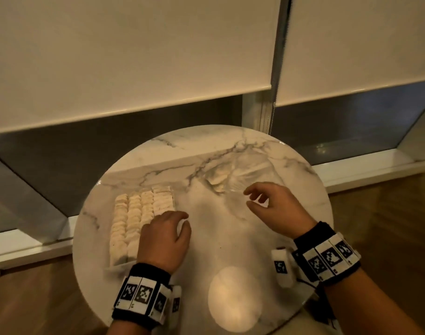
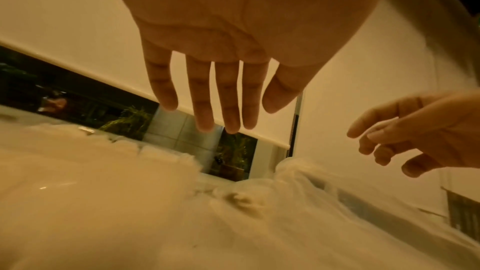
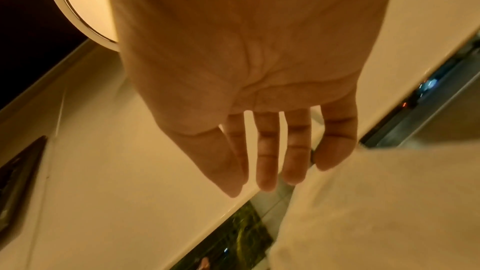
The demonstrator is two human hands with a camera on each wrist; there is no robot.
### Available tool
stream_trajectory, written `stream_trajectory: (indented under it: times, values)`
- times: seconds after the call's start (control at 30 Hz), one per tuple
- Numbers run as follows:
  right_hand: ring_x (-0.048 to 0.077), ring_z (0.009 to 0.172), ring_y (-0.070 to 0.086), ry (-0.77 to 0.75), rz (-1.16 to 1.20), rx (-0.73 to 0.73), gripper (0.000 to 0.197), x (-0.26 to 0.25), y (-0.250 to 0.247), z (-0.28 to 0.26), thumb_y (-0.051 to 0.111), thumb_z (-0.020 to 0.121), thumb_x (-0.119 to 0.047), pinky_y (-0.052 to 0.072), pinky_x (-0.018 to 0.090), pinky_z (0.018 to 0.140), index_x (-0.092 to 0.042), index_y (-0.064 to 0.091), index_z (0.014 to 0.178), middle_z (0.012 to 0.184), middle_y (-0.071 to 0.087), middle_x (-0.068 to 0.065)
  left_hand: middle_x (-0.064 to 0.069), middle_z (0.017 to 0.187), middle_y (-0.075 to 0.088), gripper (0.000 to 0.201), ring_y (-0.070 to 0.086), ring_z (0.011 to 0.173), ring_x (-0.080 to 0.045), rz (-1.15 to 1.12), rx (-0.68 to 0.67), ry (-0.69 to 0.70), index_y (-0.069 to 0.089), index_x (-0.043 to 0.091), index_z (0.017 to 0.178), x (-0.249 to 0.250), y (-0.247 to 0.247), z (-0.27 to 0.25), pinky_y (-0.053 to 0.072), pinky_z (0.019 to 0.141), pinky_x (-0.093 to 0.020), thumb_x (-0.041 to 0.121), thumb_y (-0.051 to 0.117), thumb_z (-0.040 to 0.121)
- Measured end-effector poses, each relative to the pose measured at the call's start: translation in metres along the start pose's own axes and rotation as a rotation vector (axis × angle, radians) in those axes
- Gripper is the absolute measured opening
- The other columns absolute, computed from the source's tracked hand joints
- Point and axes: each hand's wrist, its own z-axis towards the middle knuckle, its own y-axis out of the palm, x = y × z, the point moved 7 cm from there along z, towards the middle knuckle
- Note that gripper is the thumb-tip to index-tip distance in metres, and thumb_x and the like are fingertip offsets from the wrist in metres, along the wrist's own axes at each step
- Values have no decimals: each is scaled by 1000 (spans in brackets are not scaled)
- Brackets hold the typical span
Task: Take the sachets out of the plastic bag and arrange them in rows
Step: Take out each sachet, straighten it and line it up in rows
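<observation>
While your left hand (image 1: pixel 164 238) rests at the near right corner of the sachet rows (image 1: pixel 140 218), fingers relaxed and holding nothing you can see from the head view, your right hand (image 1: pixel 276 209) hangs apart-fingered just short of the plastic bag (image 1: pixel 245 172). That bag lies beyond and slightly left of your right fingertips on the marble table (image 1: pixel 206 250), a few sachets (image 1: pixel 216 178) showing at its left end, so the right hand is plainly the nearer one.

From the left wrist view, your left fingers (image 2: pixel 205 110) spread straight and bare above the rows, the bag (image 2: pixel 324 182) ahead to the right.

From the right wrist view, your right fingers (image 3: pixel 267 167) hang loose, gripping nothing.
</observation>
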Motion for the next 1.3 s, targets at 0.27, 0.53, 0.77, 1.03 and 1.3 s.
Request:
stream_trajectory:
  times: [0.27,0.53,0.77,1.03,1.3]
  values:
    - [35,126,48,550,-386,-299,113,111,-38,-25,90,58,-53,47,50,103,-44,23,148,139,44,8,10,92,71,31,64,79,-13,-87,-37,204,73,28,97,80,28,13,52,74,-39,40,46,88]
    - [20,89,65,467,-268,-220,51,133,-13,-30,65,85,-10,45,24,72,-23,55,133,95,69,2,15,113,64,40,59,104,-8,-33,-318,203,67,32,110,93,77,-3,47,92,-35,48,37,90]
    - [16,77,60,218,-130,19,19,73,-46,-10,67,90,-18,49,31,72,-35,63,95,76,65,-9,10,145,39,23,36,132,-14,-177,-245,95,69,38,114,80,76,23,30,108,-24,37,56,95]
    - [11,75,62,25,126,72,28,14,-67,-12,56,99,-15,55,29,72,-42,57,106,75,64,2,-5,152,45,29,34,144,-21,-621,-322,-245,72,43,113,69,93,94,29,119,-37,54,62,89]
    - [1,78,55,96,-82,-14,49,15,-62,-8,43,97,-3,44,24,75,-39,75,102,92,66,-13,1,97,75,13,68,91,-13,-507,-47,-309,78,16,95,58,54,117,54,90,-28,24,72,87]
